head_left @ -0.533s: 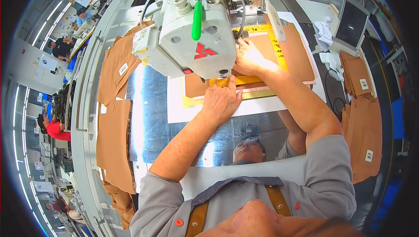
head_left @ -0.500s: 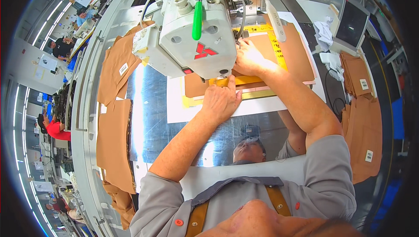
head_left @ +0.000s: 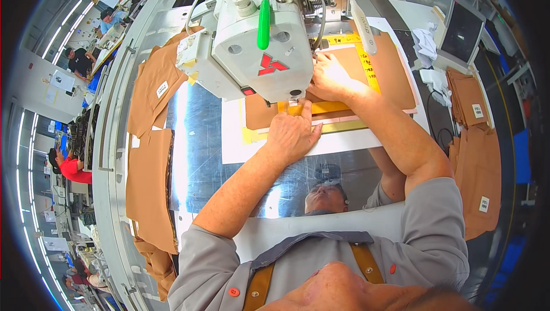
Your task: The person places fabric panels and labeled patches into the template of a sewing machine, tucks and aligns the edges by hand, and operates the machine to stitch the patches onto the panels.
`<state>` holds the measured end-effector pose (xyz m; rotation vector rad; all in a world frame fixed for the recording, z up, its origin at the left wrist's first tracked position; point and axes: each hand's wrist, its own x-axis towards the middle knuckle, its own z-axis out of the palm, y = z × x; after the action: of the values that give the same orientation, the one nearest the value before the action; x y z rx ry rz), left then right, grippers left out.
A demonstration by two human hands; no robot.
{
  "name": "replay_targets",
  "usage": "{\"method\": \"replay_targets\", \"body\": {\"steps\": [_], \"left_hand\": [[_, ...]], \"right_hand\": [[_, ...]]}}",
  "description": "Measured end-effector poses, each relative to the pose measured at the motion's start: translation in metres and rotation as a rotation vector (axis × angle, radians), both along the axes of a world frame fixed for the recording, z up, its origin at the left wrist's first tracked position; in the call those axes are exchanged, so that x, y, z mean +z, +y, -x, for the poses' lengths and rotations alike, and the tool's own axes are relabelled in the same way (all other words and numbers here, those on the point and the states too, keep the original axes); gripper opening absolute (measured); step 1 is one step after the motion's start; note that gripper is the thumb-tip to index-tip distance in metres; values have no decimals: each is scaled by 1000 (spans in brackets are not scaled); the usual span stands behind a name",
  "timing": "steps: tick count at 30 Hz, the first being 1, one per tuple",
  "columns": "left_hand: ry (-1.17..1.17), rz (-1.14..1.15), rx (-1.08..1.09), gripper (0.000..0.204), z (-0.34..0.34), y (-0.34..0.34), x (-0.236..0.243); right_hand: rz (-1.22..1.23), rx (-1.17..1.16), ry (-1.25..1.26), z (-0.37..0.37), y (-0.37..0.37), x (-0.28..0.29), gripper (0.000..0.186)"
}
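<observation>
My left hand (head_left: 293,134) lies palm down with its fingers stretched onto a yellow strip (head_left: 329,106), just under the front of the white sewing machine head (head_left: 260,53). Its thumb points out to the right. Beside the machine head, my right hand (head_left: 332,79) reaches down onto brown fabric (head_left: 346,59); its fingertips are partly hidden, so I cannot tell whether they grip anything. The fabric lies in a yellow-edged frame (head_left: 369,70) on a white sheet (head_left: 235,145). A green-handled screwdriver (head_left: 263,24) stands on the machine head.
Brown fabric pieces are stacked on the left (head_left: 149,185) and right (head_left: 475,179) of the shiny metal tabletop (head_left: 197,156). A monitor (head_left: 462,30) and crumpled white cloth (head_left: 424,44) stand at the far right. Other people work in the distance at left.
The white sheet, the frame and both my hands appear shifted very slightly right. The machine head also appears a little further right. The position of my fingers is nearly the same.
</observation>
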<state>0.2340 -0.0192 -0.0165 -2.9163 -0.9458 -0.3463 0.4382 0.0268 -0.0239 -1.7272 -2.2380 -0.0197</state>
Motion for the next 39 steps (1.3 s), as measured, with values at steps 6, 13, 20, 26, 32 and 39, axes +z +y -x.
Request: {"method": "replay_targets", "body": {"steps": [6,13,20,26,32,39], "left_hand": [[3,30,-13,65,8,-16,6],[53,84,71,71,27,-31,24],[-12,112,-10,74,39,-40,19],[-32,127,-36,76,45,-54,18],[29,142,-77,81,51,-69,24],[-16,141,-96,83,61,-84,18]], "right_hand": [[-29,48,-11,1,-9,3,49],[-73,100,17,1,-22,-4,46],[-9,132,69,2,-36,6,42],[94,163,156,3,-50,23,45],[87,180,81,4,-67,21,46],[43,183,30,15,-84,21,48]]}}
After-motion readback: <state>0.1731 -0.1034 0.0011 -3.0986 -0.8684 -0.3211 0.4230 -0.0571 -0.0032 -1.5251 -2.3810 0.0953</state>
